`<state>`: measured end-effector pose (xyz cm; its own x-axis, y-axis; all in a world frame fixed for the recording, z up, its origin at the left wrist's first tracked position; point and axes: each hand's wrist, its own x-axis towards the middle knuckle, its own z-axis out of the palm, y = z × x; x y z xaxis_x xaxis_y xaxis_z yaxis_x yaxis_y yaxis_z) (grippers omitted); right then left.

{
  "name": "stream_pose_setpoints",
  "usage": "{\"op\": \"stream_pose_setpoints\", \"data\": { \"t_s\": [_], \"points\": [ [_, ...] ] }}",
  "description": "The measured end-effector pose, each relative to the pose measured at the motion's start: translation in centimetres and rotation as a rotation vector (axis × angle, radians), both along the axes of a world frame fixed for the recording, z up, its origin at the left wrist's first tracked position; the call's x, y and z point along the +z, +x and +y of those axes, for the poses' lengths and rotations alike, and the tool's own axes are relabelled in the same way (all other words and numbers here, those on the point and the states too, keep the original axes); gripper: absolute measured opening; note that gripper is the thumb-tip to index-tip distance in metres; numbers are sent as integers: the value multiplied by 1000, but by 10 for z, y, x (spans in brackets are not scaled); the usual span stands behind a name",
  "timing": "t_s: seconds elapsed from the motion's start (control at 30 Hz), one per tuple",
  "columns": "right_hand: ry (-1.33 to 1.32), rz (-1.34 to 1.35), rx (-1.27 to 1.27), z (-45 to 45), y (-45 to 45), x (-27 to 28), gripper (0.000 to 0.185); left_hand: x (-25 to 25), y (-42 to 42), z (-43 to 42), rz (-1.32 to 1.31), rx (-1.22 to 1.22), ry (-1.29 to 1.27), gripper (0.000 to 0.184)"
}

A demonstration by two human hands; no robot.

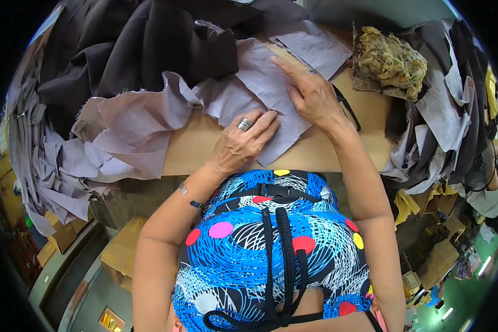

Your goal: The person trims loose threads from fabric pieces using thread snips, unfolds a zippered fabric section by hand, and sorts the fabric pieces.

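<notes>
Grey cloth (274, 91) lies spread under both my hands in the head view, on the brown tabletop (196, 146) just in front of my body, with one corner pointing towards me near the front edge. My left hand (242, 143), a ring (244, 124) on one finger, rests palm down on it, fingers together and curled at a fold; the fingertips are tucked under, so I cannot tell whether that grip is clamped on the fabric or only pressing it, but the weight there probably keeps the piece from sliding. My right hand (314, 95) has its grip apart, index finger stretched along the far part of the cloth and thumb held away from it, perhaps to smooth the layer flat. Beyond that finger lies another grey piece (312, 47). Dark fabric (166, 52) is heaped at the back left, likely pushed there to leave working room, and a crumpled grey length (133, 124) spreads below it. Right of my right hand sits a clump of yellowish material (390, 63), seemingly set aside within reach, and past it more grey and dark pieces (442, 108) hang over the tabletop's side.
</notes>
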<state>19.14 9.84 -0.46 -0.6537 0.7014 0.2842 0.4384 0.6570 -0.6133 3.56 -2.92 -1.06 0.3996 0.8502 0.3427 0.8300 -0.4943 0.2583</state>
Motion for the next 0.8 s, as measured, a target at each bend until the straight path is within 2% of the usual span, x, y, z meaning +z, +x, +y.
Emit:
{"op": "stream_pose_setpoints", "data": {
  "t_s": [0.17, 0.37, 0.8],
  "points": [
    [93, -15, 6, -1, -10, -1, 55, 0, -3, 0, 87, -33, 23, 41],
    [95, 178, 7, 2, -9, -7, 53, 1, 9, -1, 136, 82, 3, 41],
    [114, 45, 19, 3, -6, -9, 48, 2, 18, -4, 184, 133, -15, 45]
  ]
}}
